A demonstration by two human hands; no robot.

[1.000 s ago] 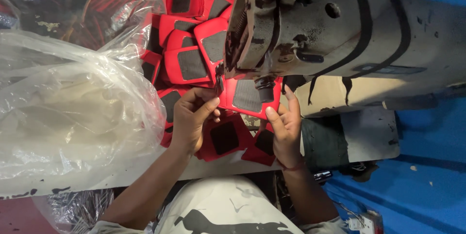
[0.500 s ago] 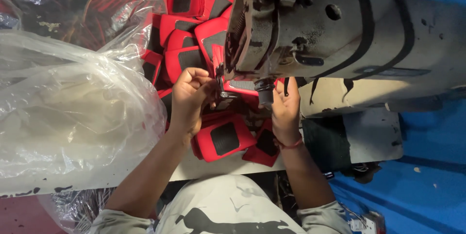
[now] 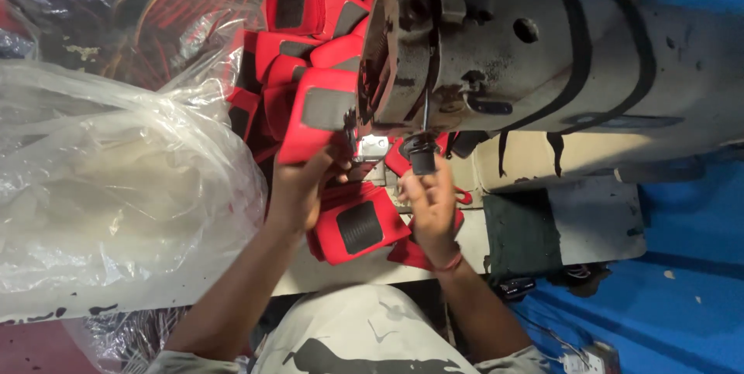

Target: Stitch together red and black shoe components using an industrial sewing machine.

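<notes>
A red fabric piece point(image 3: 322, 114) with a grey rectangular patch on its face sits just left of the sewing machine point(image 3: 542, 72), at the needle end. The left hand point(image 3: 298, 188) has its grip pinched on the piece's lower edge, fingers curled under it. The right hand point(image 3: 430, 203), just below the machine's head, rests fingers spread on red cloth; whether it pinches anything I cannot tell. Another patched red piece point(image 3: 356, 223) lies on the desk point(image 3: 364, 265) between both wrists.

Bare forearms, no sleeves; red thread band point(image 3: 449, 264) on right wrist; pale garment with dark print point(image 3: 349, 339).
</notes>
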